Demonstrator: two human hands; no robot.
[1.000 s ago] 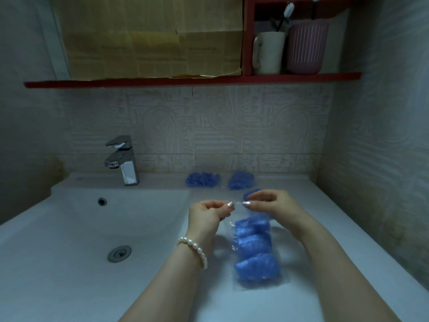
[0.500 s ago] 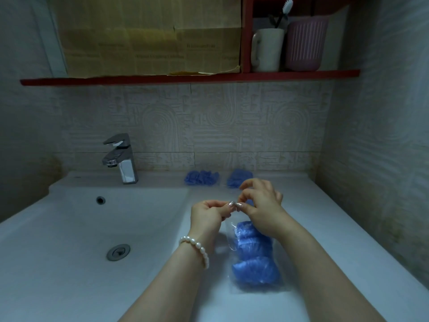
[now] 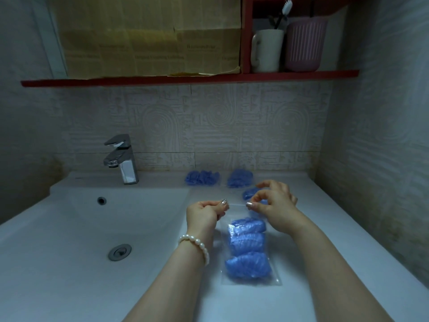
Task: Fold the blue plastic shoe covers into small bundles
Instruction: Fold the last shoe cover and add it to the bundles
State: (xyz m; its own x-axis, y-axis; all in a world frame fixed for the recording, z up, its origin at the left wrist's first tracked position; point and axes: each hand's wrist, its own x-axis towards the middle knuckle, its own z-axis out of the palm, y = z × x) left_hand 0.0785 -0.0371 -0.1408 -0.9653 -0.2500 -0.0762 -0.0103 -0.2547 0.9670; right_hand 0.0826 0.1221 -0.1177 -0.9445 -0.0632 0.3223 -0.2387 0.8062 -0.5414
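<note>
Holding clear bag up by its top edge, just right of sink bowl. My left hand pinching one top corner, my right hand pinching other. Three blue bundles sitting inside bag already (looking done to me). Two more blue piles lying behind bag, by wall, right of tap. One more blue bit peeking behind my right fingers. Guessing: some folding done, loose ones left.
</note>
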